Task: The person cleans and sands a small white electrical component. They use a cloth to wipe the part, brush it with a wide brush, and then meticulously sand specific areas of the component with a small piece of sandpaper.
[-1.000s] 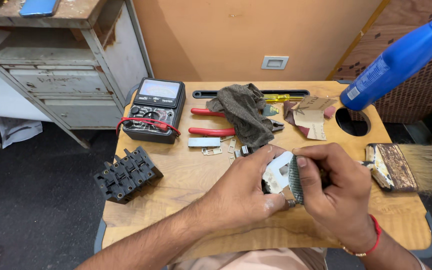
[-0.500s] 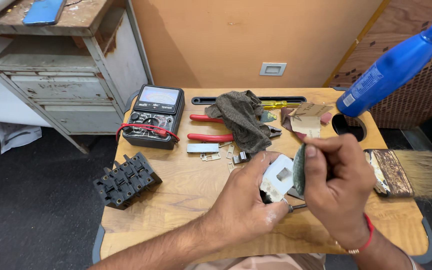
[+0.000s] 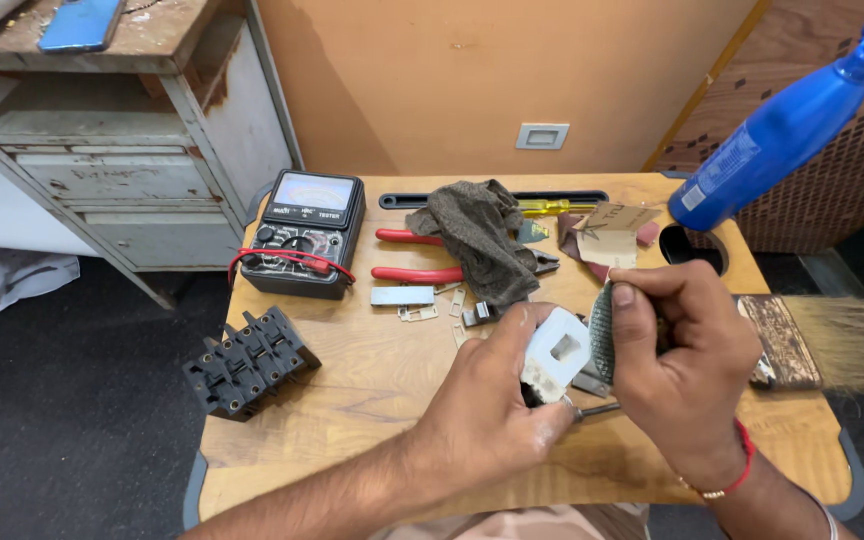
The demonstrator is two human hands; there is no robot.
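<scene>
Sandpaper [image 3: 602, 332] lifted — beside white part [image 3: 555, 355].

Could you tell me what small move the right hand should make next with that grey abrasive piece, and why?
Probably draw the folded grey abrasive sheet in the right hand down across the white plastic switch part that the left hand grips. The sheet stands beside the part's edge, thumb pressing it.

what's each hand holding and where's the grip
The left hand grips a white switch part by its lower end, fingers wrapped beneath. The right hand pinches a folded grey abrasive sheet at its top edge, pressed against the part.
</scene>
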